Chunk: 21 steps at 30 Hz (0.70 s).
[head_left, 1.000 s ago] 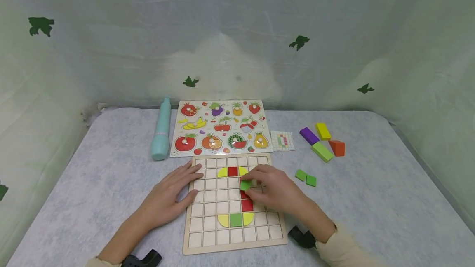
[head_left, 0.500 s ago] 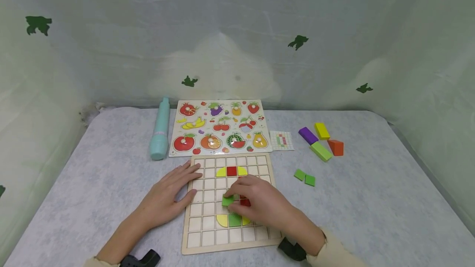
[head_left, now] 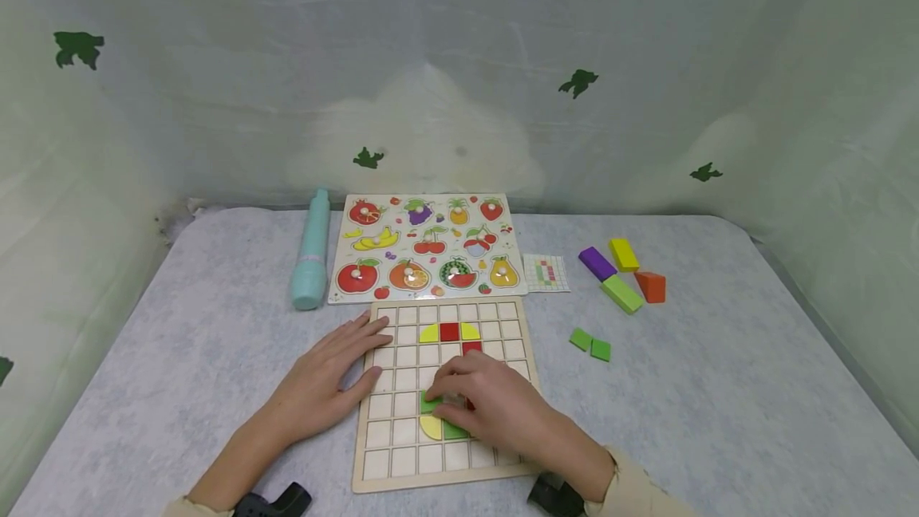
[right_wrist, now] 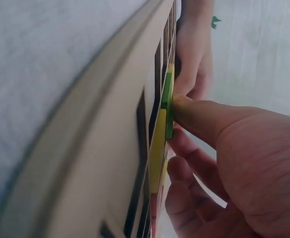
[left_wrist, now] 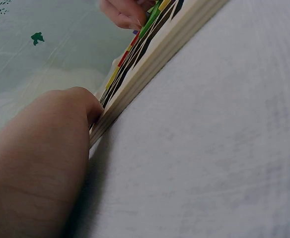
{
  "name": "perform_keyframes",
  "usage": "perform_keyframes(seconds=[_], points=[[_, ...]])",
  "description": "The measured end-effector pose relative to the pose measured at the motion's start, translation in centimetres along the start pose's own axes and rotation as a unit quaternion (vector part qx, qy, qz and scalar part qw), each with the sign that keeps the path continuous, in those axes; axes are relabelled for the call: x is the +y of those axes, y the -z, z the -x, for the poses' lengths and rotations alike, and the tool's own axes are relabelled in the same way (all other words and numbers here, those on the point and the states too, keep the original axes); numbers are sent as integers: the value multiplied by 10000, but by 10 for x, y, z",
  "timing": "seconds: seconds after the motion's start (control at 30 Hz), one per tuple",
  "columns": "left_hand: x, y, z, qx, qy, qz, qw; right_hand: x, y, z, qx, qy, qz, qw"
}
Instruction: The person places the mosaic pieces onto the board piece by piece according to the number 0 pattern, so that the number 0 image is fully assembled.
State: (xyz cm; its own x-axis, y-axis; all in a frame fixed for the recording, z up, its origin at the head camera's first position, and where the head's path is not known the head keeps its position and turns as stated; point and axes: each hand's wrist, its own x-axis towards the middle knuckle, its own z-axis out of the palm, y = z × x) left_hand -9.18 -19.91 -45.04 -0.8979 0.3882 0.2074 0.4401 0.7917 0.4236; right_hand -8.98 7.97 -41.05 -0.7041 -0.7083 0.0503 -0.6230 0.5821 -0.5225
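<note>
Meanwhile right hand (head_left: 488,405) pinches green tile (head_left: 429,403) mid-board (head_left: 445,479); left hand (head_left: 326,381) flat at edge.

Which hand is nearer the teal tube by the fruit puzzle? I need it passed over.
Left. The left hand rests on the grid board's left edge, just in front of the teal tube; the right hand is farther right, at the green tile.

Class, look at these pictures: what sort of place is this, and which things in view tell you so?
Probably a tabletop play or test corner screened by pale sheeting. A grey cloth-covered table carries a wooden grid board, a fruit peg puzzle and loose coloured blocks.
</note>
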Motion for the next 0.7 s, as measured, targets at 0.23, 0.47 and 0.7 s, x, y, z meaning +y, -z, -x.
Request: perform_keyframes(seconds=[0.23, 0.47, 0.7], points=[[0, 0, 0, -23, 15, 5, 10000, 0, -2, 0, -46, 68, 66, 9999], [0, 1, 0, -30, 26, 4, 10000, 0, -4, 1, 5, 221, 234, 9995], [0, 1, -1, -36, 5, 138, 9999, 2, 9, 6, 66, 116, 380, 9992]])
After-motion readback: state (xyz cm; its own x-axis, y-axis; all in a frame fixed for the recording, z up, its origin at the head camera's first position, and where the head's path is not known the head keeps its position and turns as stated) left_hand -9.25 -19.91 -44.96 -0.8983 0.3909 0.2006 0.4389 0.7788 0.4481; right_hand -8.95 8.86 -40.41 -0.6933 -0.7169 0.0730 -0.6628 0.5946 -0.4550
